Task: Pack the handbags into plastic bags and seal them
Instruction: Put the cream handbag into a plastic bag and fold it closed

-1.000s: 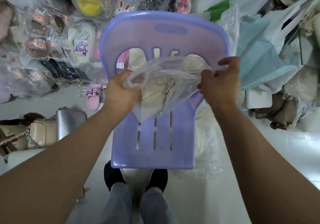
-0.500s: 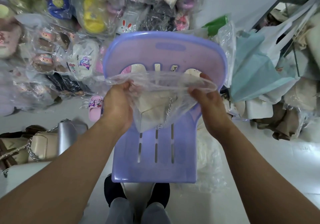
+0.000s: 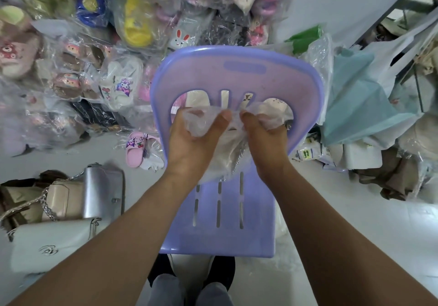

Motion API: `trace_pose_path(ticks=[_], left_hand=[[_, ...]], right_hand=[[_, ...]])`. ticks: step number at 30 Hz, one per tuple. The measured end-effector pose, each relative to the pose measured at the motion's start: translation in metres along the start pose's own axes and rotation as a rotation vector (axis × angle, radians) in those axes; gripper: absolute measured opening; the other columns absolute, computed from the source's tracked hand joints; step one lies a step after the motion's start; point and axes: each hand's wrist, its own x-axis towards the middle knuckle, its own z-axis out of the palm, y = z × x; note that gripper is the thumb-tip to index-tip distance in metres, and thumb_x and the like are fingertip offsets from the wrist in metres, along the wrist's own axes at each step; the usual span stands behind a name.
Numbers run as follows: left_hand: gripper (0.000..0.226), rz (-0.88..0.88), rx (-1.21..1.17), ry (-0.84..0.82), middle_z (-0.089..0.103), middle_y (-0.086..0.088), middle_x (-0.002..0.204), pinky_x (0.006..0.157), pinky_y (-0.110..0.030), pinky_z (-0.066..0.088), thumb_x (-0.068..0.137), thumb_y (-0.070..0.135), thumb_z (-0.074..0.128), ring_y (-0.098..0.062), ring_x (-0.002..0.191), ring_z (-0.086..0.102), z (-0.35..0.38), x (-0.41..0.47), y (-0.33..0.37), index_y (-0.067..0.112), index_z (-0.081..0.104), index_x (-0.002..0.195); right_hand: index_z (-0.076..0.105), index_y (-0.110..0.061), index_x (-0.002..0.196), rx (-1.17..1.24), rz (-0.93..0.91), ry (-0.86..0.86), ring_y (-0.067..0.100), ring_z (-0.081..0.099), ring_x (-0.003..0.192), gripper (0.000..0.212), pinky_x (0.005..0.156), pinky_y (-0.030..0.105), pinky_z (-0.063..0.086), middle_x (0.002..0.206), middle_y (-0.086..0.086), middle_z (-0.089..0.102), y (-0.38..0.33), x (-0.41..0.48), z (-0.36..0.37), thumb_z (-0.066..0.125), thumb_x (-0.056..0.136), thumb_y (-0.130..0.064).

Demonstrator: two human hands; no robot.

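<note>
A lilac plastic chair (image 3: 237,80) stands behind and below the hands. Between them hangs a clear crinkled plastic bag (image 3: 272,115) with a cream chain-strapped handbag (image 3: 226,150) inside. The left hand (image 3: 192,144) and right hand (image 3: 265,140), close together, each grip the bag's bunched mouth.

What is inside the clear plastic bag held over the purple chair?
A cream handbag with a metal chain shows through the plastic bag. The left hand and right hand grip its bunched top, hiding the handbag's upper part.
</note>
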Motion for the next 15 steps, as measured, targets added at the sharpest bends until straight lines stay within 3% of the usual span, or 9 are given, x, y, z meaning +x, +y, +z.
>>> trace_pose_path(ticks=[3,4,6,8,10,11,13,15], left_hand=[[0.029,-0.110,-0.101,0.110,0.062,0.011,0.067,0.056,-0.011,0.045,0.084,0.045,0.075,0.001,0.056,0.059,0.008,0.015,0.008,0.020,0.062,0.077],[0.027,-0.103,-0.087,0.128,0.058,0.008,0.065,0.056,-0.015,0.045,0.087,0.036,0.073,-0.005,0.054,0.055,0.010,0.019,0.006,0.019,0.058,0.071],[0.018,-0.059,-0.025,0.086,0.057,0.006,0.069,0.060,-0.015,0.044,0.091,0.012,0.063,-0.005,0.057,0.051,0.015,0.025,-0.002,0.016,0.057,0.075],[0.020,-0.043,0.023,-0.019,0.059,0.003,0.075,0.069,-0.015,0.047,0.084,0.000,0.050,-0.005,0.065,0.054,0.018,0.027,-0.018,0.018,0.055,0.078],[0.032,-0.012,0.061,-0.106,0.061,-0.005,0.081,0.084,-0.035,0.054,0.075,-0.003,0.045,-0.021,0.080,0.062,0.019,0.024,-0.030,0.029,0.047,0.071],[0.036,-0.011,0.099,-0.120,0.064,-0.007,0.084,0.085,-0.040,0.054,0.076,-0.006,0.047,-0.026,0.084,0.065,0.020,0.023,-0.037,0.029,0.044,0.070],[0.035,-0.037,0.124,-0.125,0.068,-0.004,0.085,0.078,-0.031,0.055,0.080,-0.008,0.051,-0.020,0.081,0.065,0.019,0.022,-0.037,0.025,0.043,0.072],[0.018,-0.069,-0.008,-0.161,0.071,-0.008,0.091,0.083,-0.035,0.058,0.078,-0.002,0.049,-0.017,0.080,0.067,0.020,0.020,-0.030,0.017,0.049,0.081]], right_hand=[[0.072,-0.011,0.106,-0.085,0.021,-0.002,0.020,0.073,0.089,0.070,0.080,0.038,0.060,0.102,0.007,0.075,0.005,-0.007,0.007,0.073,0.056,-0.060],[0.070,-0.015,0.109,-0.115,-0.013,0.003,0.021,0.071,0.097,0.071,0.085,0.039,0.059,0.110,0.006,0.072,0.006,-0.010,0.008,0.073,0.055,-0.062],[0.065,-0.026,0.103,-0.211,-0.152,0.024,0.018,0.064,0.105,0.052,0.092,0.036,0.055,0.113,0.002,0.065,0.007,-0.011,0.007,0.077,0.066,-0.061],[0.071,-0.023,0.094,-0.216,-0.247,0.050,0.011,0.066,0.092,0.038,0.084,0.031,0.053,0.098,-0.003,0.070,0.003,-0.012,0.008,0.074,0.079,-0.058],[0.079,-0.017,0.080,-0.045,-0.125,0.047,0.009,0.070,0.076,0.026,0.076,0.030,0.056,0.080,-0.005,0.076,-0.003,-0.011,0.011,0.075,0.085,-0.042],[0.081,-0.017,0.074,0.047,-0.035,0.032,0.012,0.074,0.076,0.021,0.079,0.034,0.059,0.078,-0.003,0.078,-0.004,-0.008,0.014,0.076,0.084,-0.035],[0.079,-0.013,0.068,0.248,0.085,0.003,0.021,0.077,0.076,0.022,0.083,0.043,0.062,0.079,0.004,0.079,-0.006,-0.006,0.018,0.074,0.087,-0.024],[0.071,-0.012,0.064,0.345,0.137,0.015,0.022,0.072,0.063,0.028,0.074,0.040,0.061,0.069,0.005,0.074,-0.005,-0.004,0.020,0.072,0.092,-0.019]])
